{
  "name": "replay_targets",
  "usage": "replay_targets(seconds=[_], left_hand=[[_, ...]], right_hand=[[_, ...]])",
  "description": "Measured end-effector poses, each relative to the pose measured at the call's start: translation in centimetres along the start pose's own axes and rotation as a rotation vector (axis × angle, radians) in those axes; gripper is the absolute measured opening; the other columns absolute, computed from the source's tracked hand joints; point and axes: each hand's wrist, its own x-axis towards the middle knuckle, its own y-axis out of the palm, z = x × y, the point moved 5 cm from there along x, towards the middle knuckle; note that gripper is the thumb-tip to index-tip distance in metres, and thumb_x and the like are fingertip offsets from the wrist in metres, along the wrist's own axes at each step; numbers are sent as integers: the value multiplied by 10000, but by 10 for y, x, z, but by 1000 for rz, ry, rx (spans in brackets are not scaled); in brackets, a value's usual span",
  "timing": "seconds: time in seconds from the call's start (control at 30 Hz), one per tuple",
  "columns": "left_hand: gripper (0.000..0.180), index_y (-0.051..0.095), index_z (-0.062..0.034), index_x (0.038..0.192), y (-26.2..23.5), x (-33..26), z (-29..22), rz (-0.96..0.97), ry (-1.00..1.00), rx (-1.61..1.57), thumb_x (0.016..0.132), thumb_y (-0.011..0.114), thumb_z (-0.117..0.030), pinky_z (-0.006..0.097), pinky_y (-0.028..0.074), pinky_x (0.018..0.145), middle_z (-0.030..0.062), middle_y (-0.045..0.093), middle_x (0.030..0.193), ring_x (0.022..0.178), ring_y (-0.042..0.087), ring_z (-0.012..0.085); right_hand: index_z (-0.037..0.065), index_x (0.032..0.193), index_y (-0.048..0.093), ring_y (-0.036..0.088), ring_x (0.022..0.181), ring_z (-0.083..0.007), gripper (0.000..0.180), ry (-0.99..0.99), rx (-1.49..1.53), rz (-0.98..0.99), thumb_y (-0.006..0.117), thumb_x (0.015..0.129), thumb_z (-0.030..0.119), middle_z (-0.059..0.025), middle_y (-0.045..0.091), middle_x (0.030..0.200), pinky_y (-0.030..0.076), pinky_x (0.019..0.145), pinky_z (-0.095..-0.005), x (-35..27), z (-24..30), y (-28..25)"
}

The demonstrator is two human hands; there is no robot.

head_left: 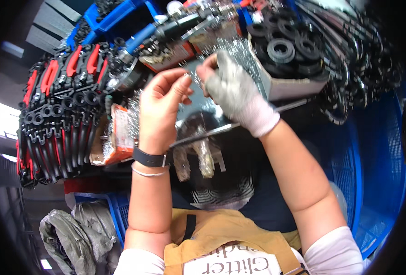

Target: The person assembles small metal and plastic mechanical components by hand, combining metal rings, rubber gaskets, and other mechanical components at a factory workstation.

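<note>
My bare left hand [161, 103], with a dark watch and a bangle at the wrist, is raised over a shiny grey metal plate [214, 112]. Its thumb and forefinger are pinched together; whatever lies between the tips is too small to name. Close by on the right is my right hand [234, 87] in a pale work glove with bare fingertips showing. Its fingers are bent together too, and I cannot make out what they hold. A small gap separates the two hands. Behind them lies a heap of small silvery metal parts [233, 48].
Black and red clamp-like parts [70, 66] are stacked on the left, beside an orange-and-white carton [121, 130] of small metal pieces. A cardboard box [299, 87] holds black rings [281, 50]. Dark bar-shaped parts [354, 59] hang at right above a blue crate [377, 151].
</note>
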Motion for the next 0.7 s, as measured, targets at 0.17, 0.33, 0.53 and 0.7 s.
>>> replay_targets(seconds=[0.17,0.33,0.53,0.7], left_hand=[[233,605,-63,998,-8,8,21,-33,-229,-305,1011,645,-293,194,474,553,21,639,842,702,616,95],[279,625,-18,1188,-13,7,22,-57,-139,-386,968,703,-172,233,534,676,63,698,978,830,677,134],[289,676,29,1152,-4,0,14,40,-69,-196,931,744,-143,252,531,720,70,716,960,822,657,116],[258,677,19,1085,-4,0,19,11,-115,-219,965,713,-206,237,504,678,39,698,909,759,611,89]], right_hand=[[49,1064,581,641,956,-356,240,-390,-342,-22,638,851,-45,-141,620,1019,533,798,-406,-5,4,7],[129,1138,689,680,997,-356,286,-464,-470,-211,677,865,48,-154,659,1192,560,807,-411,-2,17,2],[11,1053,715,667,766,-158,317,245,190,114,692,936,304,-85,708,838,527,711,-311,5,-12,4],[7,999,704,594,713,-75,309,362,426,134,680,952,311,-31,682,817,482,604,-242,1,-15,9]])
